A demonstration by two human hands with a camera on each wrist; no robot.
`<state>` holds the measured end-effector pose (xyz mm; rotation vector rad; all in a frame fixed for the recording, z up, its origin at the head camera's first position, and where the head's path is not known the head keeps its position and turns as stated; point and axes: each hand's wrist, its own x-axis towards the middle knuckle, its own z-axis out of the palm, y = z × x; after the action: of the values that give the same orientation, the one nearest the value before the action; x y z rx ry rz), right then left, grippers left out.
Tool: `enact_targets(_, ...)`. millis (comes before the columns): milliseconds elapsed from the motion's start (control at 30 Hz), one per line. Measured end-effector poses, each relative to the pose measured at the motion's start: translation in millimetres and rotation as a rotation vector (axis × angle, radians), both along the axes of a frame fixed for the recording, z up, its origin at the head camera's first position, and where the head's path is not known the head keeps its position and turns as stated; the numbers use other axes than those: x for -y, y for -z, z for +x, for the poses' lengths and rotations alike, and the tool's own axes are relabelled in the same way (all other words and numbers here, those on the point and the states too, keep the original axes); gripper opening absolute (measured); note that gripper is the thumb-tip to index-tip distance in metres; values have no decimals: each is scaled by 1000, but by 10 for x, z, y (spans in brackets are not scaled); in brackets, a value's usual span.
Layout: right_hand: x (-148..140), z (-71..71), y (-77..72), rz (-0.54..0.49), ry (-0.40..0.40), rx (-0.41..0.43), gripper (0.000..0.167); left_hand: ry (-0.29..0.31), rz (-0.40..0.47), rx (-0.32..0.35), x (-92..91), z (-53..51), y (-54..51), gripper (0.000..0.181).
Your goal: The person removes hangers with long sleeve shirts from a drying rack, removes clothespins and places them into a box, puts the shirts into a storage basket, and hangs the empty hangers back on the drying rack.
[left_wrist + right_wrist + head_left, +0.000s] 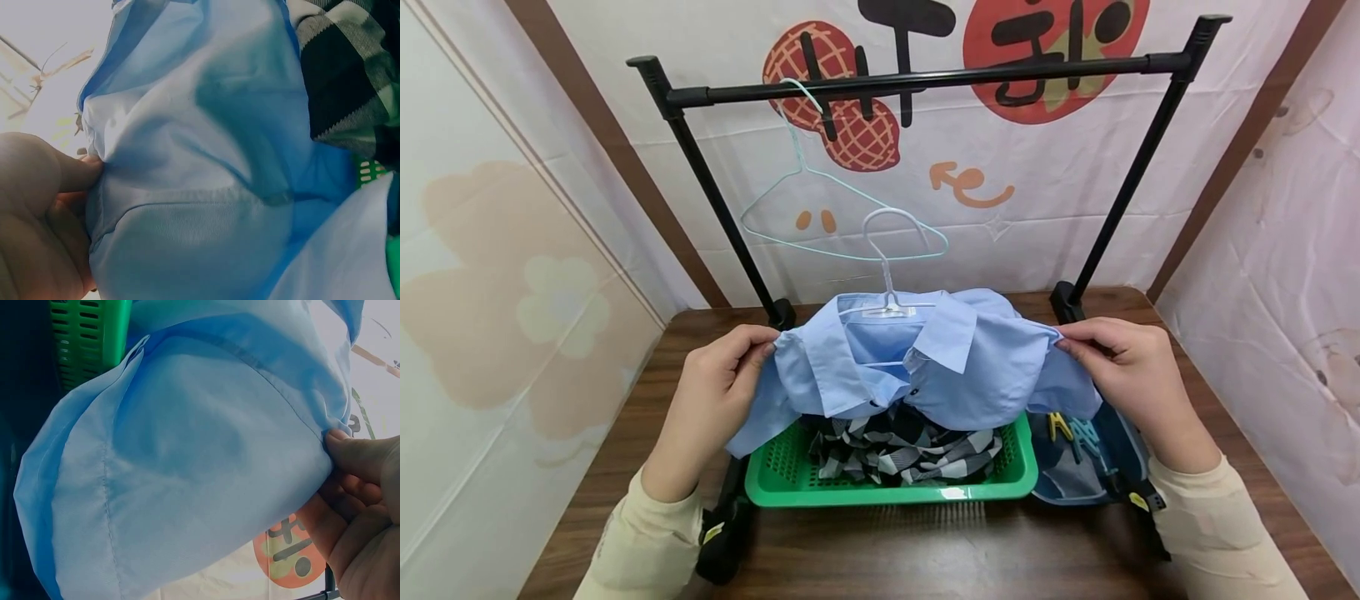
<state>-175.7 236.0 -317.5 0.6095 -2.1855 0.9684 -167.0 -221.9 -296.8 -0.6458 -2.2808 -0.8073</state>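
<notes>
A light blue collared shirt [992, 367] is spread between the two hands above a green basket, with a white hanger [886, 275] inside its collar and the hook standing up. The left hand [711, 396] pinches one shoulder of the shirt, and the right hand [1131, 379] pinches the other. In the left wrist view the left hand [47, 206] holds the blue cloth [187, 150] at its edge between thumb and fingers. The right wrist view has the right hand [356, 506] gripping the sleeve seam, the short sleeve [187, 462] hanging beside it.
Black-and-white checked cloth [910, 454] lies in the green basket [887, 497]. Right of it, a dark blue bin [1075, 492] holds yellow and teal clips [1084, 433]. A black rack [925, 81] stands behind, with a mint hanger [842, 252] on its bar. The table [910, 550] is brown.
</notes>
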Motion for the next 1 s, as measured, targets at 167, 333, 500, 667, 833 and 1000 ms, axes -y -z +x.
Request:
enact_targets(167,4,-8,0,-5,10,-11,25,-6,17,24,-91,-6,-26,14)
enact_targets(333,6,-17,11,-4,-1,-22,26,18,17,34,-190,-20,-42,15)
enact_targets(500,-1,-16,22,9,9,-19,26,46,11,43,-267,-21,-59,15)
enact_targets(667,3,-17,26,15,5,-26,27,54,2,51,-311,-20,-81,15)
enact_targets(833,6,-21,25,19,-2,-40,27,73,-10,53,-364,-19,-119,15)
enact_targets(1000,2,-21,22,26,-2,-61,27,93,-32,43,-444,-40,-177,14)
